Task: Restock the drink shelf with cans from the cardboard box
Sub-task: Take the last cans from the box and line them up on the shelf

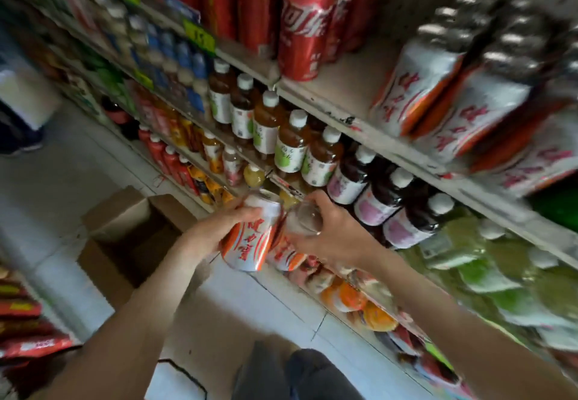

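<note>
My left hand [215, 227] grips a white-and-orange can [250, 243] around its upper half, tilted with its top toward the shelves. Beside it, my right hand [331, 230] grips a second white-and-orange can [286, 252] from above, its silver bottom [305, 219] facing me. The two cans touch in mid-air in front of the lower shelves. The open cardboard box [125, 237] sits on the floor at lower left of my hands. Matching white-and-orange cans [438, 86] stand in rows on the upper shelf [344, 99] at right, next to a bare stretch of shelf.
Red cola cans [301, 33] stand left of the bare shelf space. Rows of tea bottles [291, 146] and dark bottles [375, 199] fill the shelf below. Green packets [488, 262] lie at lower right, snack bags [25, 321] at far left. My leg [300, 374] is below.
</note>
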Action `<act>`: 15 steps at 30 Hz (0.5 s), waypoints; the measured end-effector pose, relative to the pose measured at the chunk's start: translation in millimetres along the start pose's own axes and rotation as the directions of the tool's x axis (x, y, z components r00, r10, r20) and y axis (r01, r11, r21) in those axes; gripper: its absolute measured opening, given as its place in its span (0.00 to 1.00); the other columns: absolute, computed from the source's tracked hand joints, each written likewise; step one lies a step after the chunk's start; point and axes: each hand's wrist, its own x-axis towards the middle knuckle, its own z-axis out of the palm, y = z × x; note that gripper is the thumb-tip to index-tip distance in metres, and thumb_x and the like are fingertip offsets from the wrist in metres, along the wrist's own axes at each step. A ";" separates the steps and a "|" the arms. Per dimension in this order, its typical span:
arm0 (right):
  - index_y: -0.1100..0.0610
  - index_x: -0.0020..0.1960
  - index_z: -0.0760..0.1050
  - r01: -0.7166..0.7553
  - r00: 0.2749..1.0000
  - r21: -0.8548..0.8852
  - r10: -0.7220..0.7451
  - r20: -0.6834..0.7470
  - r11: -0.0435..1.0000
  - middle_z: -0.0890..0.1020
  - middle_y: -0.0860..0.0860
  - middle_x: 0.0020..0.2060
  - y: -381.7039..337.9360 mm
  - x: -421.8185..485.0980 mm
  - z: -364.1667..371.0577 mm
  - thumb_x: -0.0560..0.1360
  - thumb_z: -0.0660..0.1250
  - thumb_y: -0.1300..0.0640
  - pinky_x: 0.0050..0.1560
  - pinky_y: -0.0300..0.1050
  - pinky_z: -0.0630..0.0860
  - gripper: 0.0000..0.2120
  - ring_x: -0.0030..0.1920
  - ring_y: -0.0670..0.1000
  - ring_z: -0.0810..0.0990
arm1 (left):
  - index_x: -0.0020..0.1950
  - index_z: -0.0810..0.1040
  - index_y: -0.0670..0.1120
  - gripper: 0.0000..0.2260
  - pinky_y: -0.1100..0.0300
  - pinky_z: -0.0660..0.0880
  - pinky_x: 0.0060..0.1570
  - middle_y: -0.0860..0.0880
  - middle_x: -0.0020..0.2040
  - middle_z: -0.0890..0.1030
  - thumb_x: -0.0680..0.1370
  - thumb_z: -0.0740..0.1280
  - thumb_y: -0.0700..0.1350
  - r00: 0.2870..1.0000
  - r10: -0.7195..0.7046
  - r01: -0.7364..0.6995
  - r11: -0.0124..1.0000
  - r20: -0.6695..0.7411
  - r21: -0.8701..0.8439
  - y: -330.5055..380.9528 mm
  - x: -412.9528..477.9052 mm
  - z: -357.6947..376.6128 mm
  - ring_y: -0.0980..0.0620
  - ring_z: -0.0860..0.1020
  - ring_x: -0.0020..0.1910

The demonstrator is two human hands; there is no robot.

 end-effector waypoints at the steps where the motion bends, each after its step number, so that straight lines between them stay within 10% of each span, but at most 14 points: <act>1: 0.46 0.55 0.65 0.016 0.999 0.027 -0.015 -0.044 1.000 0.78 0.44 0.45 -9.0 -10.0 -14.2 0.65 0.74 0.47 0.46 0.43 0.76 0.24 0.45 0.46 0.78 | 0.52 0.75 0.48 0.44 0.55 0.77 0.42 0.48 0.37 0.84 0.40 0.80 0.64 0.999 0.006 -0.007 1.000 0.041 0.025 19.7 -5.5 7.9 0.49 0.82 0.38; 8: 0.49 0.54 0.70 0.155 0.968 -0.039 -0.159 -0.191 0.987 0.78 0.42 0.40 -83.4 -53.8 -85.7 0.67 0.75 0.48 0.40 0.35 0.72 0.20 0.39 0.39 0.77 | 0.44 0.81 0.45 0.38 0.63 0.78 0.30 0.47 0.34 0.84 0.39 0.81 0.61 0.948 0.190 -0.212 0.975 0.256 0.063 136.0 -28.7 39.5 0.53 0.83 0.32; 15: 0.45 0.54 0.71 0.137 0.903 -0.034 -0.139 -0.406 0.990 0.80 0.41 0.42 -133.6 -43.8 -142.6 0.64 0.75 0.44 0.45 0.40 0.76 0.23 0.42 0.42 0.79 | 0.49 0.76 0.46 0.18 0.62 0.78 0.34 0.50 0.36 0.84 0.63 0.70 0.51 0.876 0.383 -0.437 0.888 0.294 0.146 212.1 -14.6 35.7 0.54 0.83 0.36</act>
